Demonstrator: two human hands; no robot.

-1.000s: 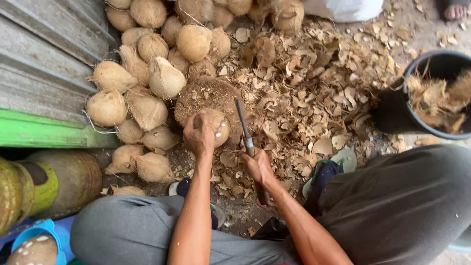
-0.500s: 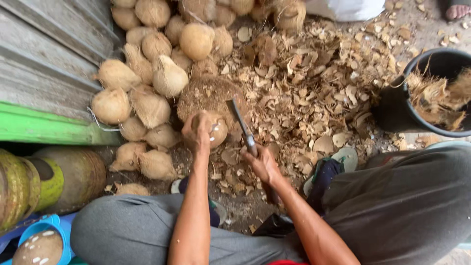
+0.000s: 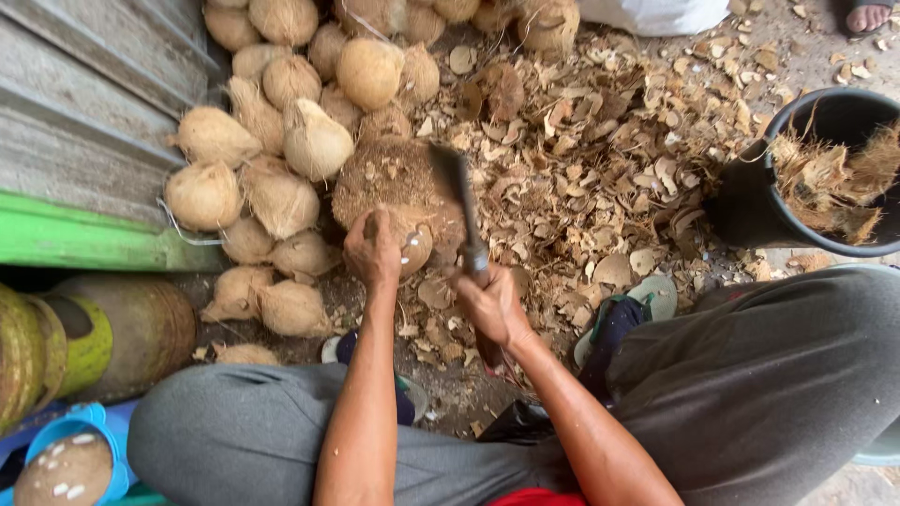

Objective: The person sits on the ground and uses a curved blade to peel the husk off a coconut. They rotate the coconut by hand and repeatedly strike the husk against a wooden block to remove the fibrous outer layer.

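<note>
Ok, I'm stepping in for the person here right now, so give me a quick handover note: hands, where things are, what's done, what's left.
Left hand: gripping the partly husked brown coconut, pressing it onto the round fibrous chopping block.
Right hand: closed on the handle of the dark-bladed cleaver, blade raised over the block beside the coconut.
Around: pile of pale husked coconuts to the left against the grey metal wall; husk chips litter the ground; black bucket of fibre on the right.
Done: some husk is off this coconut.
Left: trimming this coconut looks unfinished.
</note>
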